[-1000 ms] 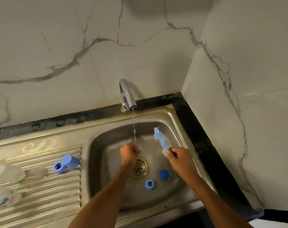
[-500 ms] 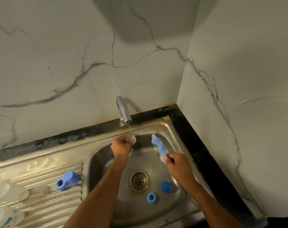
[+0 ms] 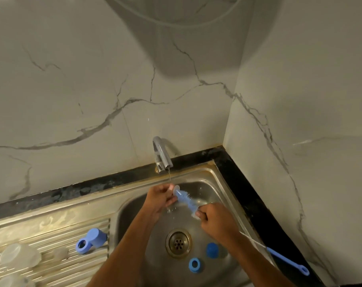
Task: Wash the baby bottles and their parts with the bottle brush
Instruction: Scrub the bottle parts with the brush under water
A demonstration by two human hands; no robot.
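My left hand (image 3: 159, 198) holds a small clear nipple (image 3: 176, 187) under the thin stream from the tap (image 3: 161, 155). My right hand (image 3: 215, 219) grips the blue bottle brush (image 3: 185, 200) just below its bristles, and the brush tip touches the nipple. The brush's wire and blue handle (image 3: 287, 261) stick out behind my right wrist. On the sink (image 3: 221, 183) floor lie a blue ring (image 3: 195, 265) and a blue cap (image 3: 212, 250) near the drain (image 3: 178, 242).
On the ribbed drainboard (image 3: 51, 264) at the left lie a blue collar with cap (image 3: 92, 241), a small clear nipple (image 3: 60, 253) and clear bottle parts (image 3: 18, 256). Marble walls close in behind and on the right, with a black counter strip (image 3: 252, 201) along the sink.
My right hand has swung the brush left, so its tip now meets the nipple in my left hand under the tap. The camera has tilted upward.
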